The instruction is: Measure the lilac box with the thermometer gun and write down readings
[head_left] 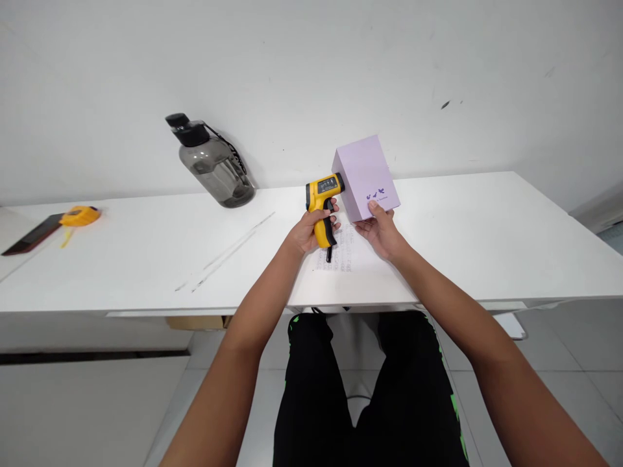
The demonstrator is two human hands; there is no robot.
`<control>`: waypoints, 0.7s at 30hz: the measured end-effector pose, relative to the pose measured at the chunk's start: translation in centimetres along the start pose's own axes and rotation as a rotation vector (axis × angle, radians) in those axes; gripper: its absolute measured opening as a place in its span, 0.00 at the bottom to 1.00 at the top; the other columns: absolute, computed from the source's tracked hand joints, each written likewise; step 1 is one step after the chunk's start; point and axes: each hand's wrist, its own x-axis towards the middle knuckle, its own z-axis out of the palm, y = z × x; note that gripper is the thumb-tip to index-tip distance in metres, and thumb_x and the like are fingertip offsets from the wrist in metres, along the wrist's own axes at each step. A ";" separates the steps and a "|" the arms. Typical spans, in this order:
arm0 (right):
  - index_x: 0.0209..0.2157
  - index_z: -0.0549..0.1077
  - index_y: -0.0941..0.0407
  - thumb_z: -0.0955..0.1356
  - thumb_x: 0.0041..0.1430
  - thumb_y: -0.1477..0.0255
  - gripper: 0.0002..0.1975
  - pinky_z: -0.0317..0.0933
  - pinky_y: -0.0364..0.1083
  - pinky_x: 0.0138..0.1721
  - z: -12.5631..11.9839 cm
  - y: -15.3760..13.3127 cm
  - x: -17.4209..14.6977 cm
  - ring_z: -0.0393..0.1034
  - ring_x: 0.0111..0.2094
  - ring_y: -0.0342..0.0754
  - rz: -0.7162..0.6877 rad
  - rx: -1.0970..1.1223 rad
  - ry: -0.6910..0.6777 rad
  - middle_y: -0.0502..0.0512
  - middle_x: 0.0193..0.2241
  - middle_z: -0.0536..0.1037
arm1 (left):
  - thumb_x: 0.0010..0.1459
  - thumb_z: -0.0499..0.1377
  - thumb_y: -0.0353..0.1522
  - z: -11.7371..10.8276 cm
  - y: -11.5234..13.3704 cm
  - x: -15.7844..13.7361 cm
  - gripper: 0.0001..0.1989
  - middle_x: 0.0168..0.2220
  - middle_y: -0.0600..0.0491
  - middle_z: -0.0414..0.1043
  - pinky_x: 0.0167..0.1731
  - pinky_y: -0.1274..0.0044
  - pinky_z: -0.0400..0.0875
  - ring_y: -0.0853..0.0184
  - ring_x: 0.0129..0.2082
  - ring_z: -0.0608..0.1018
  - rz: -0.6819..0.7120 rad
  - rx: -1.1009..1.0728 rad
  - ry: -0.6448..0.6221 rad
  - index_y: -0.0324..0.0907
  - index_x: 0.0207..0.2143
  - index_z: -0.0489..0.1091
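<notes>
Left hand: The left hand (306, 232) was closed about the grip of a thermometer gun (322, 200), fingers wrapped to its right side.
Thermometer gun: It was pistol-shaped, of yellow plastic with black trim, a dark panel on its body; it was held over the middle of the table, its black nose directed right.
Right hand: The right hand (382, 235) held a lilac box (367, 176) at its near end, thumb flat on the printed face, fingers beneath.
Lilac box: Straight-edged, smooth-faced and tilted, it was immediately right of the gun; small dark purple figures were printed near the thumb.
Gap: Whether nose and box touched could not be determined from this angle.
Paper: A white sheet (344, 264) with rows of fine marks lay below both hands, a short black stick-shaped item (329, 253) just under the gun's grip.
Bottle: A smoky, see-through bottle (210, 165) with black cap and strap stood far left of the gun, by the wall (311, 78).
Far left: A rounded yellow tape measure (82, 215) lay at the right end of a dark flat bar (35, 235) with a reddish edge.
Table: The white, smooth table (487, 246) bore thin dark streaks near the bottle.
</notes>
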 end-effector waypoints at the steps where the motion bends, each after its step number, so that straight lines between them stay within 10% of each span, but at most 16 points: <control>1: 0.49 0.60 0.44 0.78 0.41 0.48 0.38 0.69 0.53 0.51 0.0 0.0 0.0 0.76 0.41 0.48 0.000 -0.001 0.002 0.47 0.41 0.78 | 0.49 0.65 0.24 0.0 0.0 0.0 0.16 0.35 0.58 0.75 0.40 0.77 0.76 0.77 0.26 0.75 -0.001 0.000 0.000 0.41 0.42 0.72; 21: 0.51 0.60 0.43 0.78 0.41 0.47 0.40 0.69 0.54 0.50 -0.1 0.0 0.0 0.75 0.43 0.50 0.018 -0.021 0.015 0.48 0.41 0.77 | 0.51 0.65 0.25 -0.2 0.1 0.2 0.13 0.33 0.57 0.74 0.29 0.81 0.75 0.76 0.25 0.75 -0.015 -0.018 -0.025 0.41 0.40 0.71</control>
